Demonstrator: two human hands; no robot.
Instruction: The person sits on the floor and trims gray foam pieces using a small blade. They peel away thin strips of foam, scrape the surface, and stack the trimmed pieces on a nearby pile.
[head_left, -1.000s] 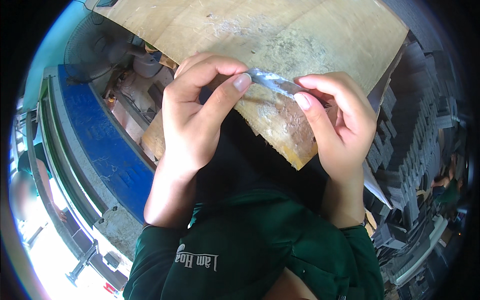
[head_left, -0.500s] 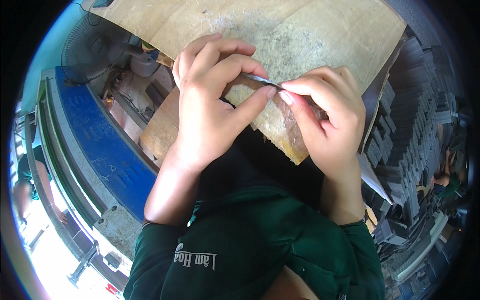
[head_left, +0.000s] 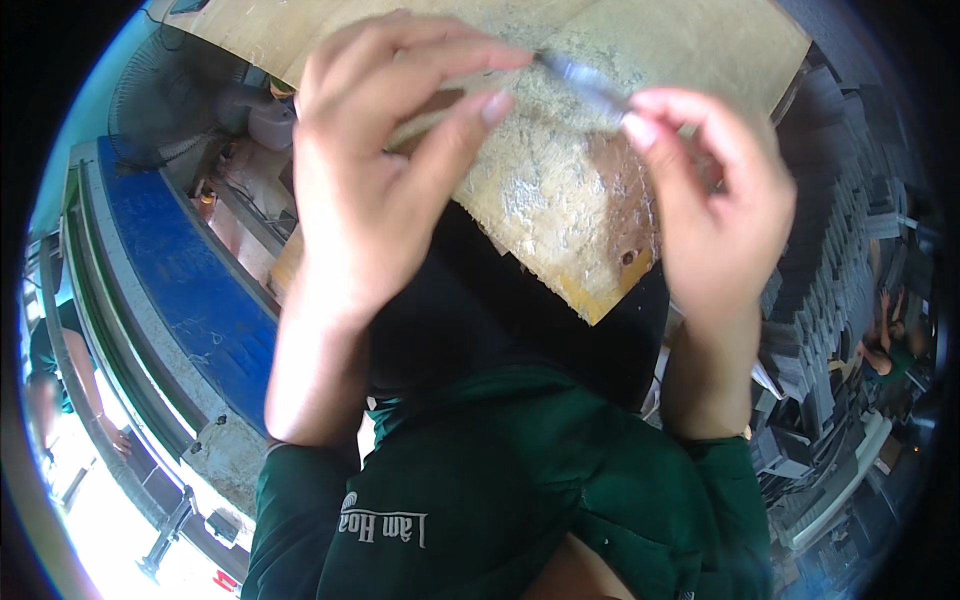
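A slim, shiny grey strip with a dark tip [head_left: 587, 86], smeared by motion so its exact kind does not show, slants above the worn wooden board [head_left: 560, 250]. Its lower right end is pinched between the thumb and index finger of my right hand [head_left: 715, 185]. At the upper left end of the strip, the index fingertip of my left hand [head_left: 370, 150] comes close to or touches it; I cannot tell which. My left thumb stands well apart from that finger, and nothing shows between them. Both hands hover over the board, slightly blurred.
Stacks of grey flat pieces [head_left: 840, 270] line the right side. At the left are a blue metal beam [head_left: 190, 280] and a dark fan [head_left: 165, 100]. Other people [head_left: 890, 345] are at the far right and far left edge.
My hands have moved apart and up over the board. The left thumb and index finger have spread from their pinch, while the right hand has carried the strip up and right.
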